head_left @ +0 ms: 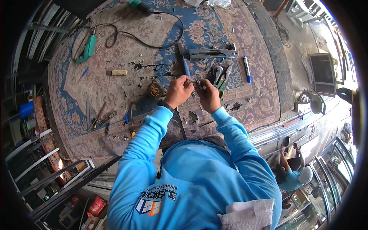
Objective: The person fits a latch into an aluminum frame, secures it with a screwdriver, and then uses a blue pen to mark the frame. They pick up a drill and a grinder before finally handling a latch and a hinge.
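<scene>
My left hand (178,92) is closed in a pinch above the carpet-covered table (230,103). Beside it, my right hand (209,96) pinches too, the fingertips of both meeting around a small metal part (197,82) whose kind I cannot make out. Just beyond my left fingers lies a tool with a blue handle (186,67). A tape measure (155,89) rests left of that hand. Pliers with green handles (225,79) lie close to my right hand. A long grey metal fitting (213,53) is farther up.
A green power tool (89,48) and its looping black cord (168,46) lie at the far left. A blue marker (247,69) is on the right, a wooden block (117,72) on the left. Another person (295,172) works at the lower right, near metal profiles (276,132).
</scene>
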The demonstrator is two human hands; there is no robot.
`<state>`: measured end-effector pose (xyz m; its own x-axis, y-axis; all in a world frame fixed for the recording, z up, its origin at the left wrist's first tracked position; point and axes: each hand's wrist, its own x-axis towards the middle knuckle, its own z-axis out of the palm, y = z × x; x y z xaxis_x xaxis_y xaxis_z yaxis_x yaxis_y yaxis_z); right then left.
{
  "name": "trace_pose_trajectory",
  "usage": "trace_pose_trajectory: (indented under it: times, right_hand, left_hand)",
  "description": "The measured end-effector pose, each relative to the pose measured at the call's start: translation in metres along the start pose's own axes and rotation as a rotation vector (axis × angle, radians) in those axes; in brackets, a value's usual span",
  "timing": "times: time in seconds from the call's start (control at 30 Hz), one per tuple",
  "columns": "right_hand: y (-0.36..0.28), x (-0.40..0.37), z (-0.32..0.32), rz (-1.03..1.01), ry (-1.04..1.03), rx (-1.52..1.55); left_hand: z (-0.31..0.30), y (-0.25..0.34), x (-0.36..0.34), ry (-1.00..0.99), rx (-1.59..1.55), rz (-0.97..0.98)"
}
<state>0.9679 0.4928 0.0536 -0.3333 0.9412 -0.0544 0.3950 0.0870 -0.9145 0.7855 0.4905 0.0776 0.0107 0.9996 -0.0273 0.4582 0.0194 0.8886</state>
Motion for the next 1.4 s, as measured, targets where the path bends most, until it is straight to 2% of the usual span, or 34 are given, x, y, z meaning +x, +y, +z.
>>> trace_pose_trajectory:
  times: [0.07,0.1,0.13,0.17,0.2,0.23,0.27,0.3,0.4,0.47,0.5,0.57,0.63,0.7,0.8,0.83,0.9,0.97,1.0,1.1,1.13,1.17,1.23,1.3,1.33,1.4]
  right_hand:
    - [0.004,-0.001,0.003,0.221,-0.093,0.595]
    - [0.006,-0.008,0.008,0.346,-0.145,0.896]
    - [0.008,-0.009,0.004,0.287,-0.256,0.850]
    - [0.009,-0.012,-0.001,0.332,-0.281,0.872]
    - [0.010,-0.019,-0.007,0.378,-0.300,0.893]
    - [0.006,-0.022,-0.015,0.428,-0.322,0.907]
    - [0.011,-0.022,-0.017,0.417,-0.193,0.932]
    - [0.023,-0.019,-0.016,0.323,-0.139,0.902]
    - [0.046,-0.011,-0.010,0.401,-0.144,0.776]
    - [0.052,-0.006,-0.007,0.498,-0.160,0.630]
    - [0.050,-0.006,-0.005,0.427,-0.160,0.362]
    - [0.013,0.007,0.009,0.251,-0.148,-0.158]
    - [0.005,0.022,0.035,0.221,-0.082,-0.418]
    - [0.014,0.033,0.052,0.250,-0.091,-0.495]
    - [0.047,0.027,0.050,0.176,-0.094,-0.293]
    - [0.056,0.020,0.044,0.205,-0.136,0.112]
    - [0.043,0.007,0.007,0.673,-0.168,0.694]
    - [0.050,-0.011,-0.015,0.678,-0.183,1.019]
    - [0.060,-0.016,-0.020,0.571,-0.262,1.047]
    - [0.035,-0.011,-0.016,0.658,-0.203,1.244]
    - [0.022,-0.005,-0.013,0.652,-0.198,1.320]
    - [0.014,0.002,-0.008,0.633,-0.219,1.210]
    - [0.005,0.021,0.010,0.591,-0.262,0.995]
    - [0.008,0.042,0.045,0.510,-0.258,0.624]
    - [0.018,0.054,0.065,0.370,-0.242,0.400]
    - [0.008,0.070,0.087,0.068,-0.141,-0.066]
  left_hand:
    - [-0.005,-0.002,0.003,0.020,0.093,0.140]
    - [-0.010,-0.004,0.002,0.052,0.112,0.117]
    - [-0.016,-0.004,0.006,0.081,0.132,0.100]
    - [-0.023,-0.004,0.011,0.110,0.152,0.094]
    - [-0.033,-0.003,0.010,0.069,0.074,-0.025]
    - [-0.034,-0.007,0.008,0.053,0.044,0.064]
    - [-0.033,-0.011,0.005,0.024,0.127,0.092]
    - [-0.035,-0.016,0.001,-0.010,0.215,0.117]
    - [-0.036,-0.067,0.001,0.107,0.469,0.241]
    - [-0.043,-0.047,0.005,0.106,0.348,-0.029]
    - [-0.045,-0.036,0.006,0.106,0.284,-0.167]
    - [-0.044,-0.034,0.013,0.145,0.286,-0.187]
    - [-0.033,-0.057,0.022,0.159,0.323,-0.156]
    - [-0.016,-0.080,0.036,0.119,0.383,-0.230]
    - [0.000,-0.078,0.043,0.061,0.479,-0.335]
    - [-0.001,-0.082,0.046,0.016,0.411,-0.365]
    - [-0.004,-0.102,0.050,-0.070,0.377,-0.349]
    - [-0.009,-0.104,0.048,-0.049,0.324,-0.335]
    - [-0.010,-0.104,0.044,-0.047,0.297,-0.329]
    - [-0.022,-0.101,0.049,-0.042,0.095,-0.515]
    - [-0.041,-0.085,0.037,-0.076,-0.552,-0.633]
    - [-0.055,-0.079,0.027,-0.097,-0.808,-0.564]
    - [-0.081,-0.035,-0.001,0.042,-1.135,-0.452]
    - [-0.100,-0.017,-0.018,0.106,-1.272,-0.414]
    - [-0.109,-0.027,-0.023,0.051,-1.302,-0.328]
    - [-0.117,-0.026,-0.033,0.150,-1.249,-0.367]
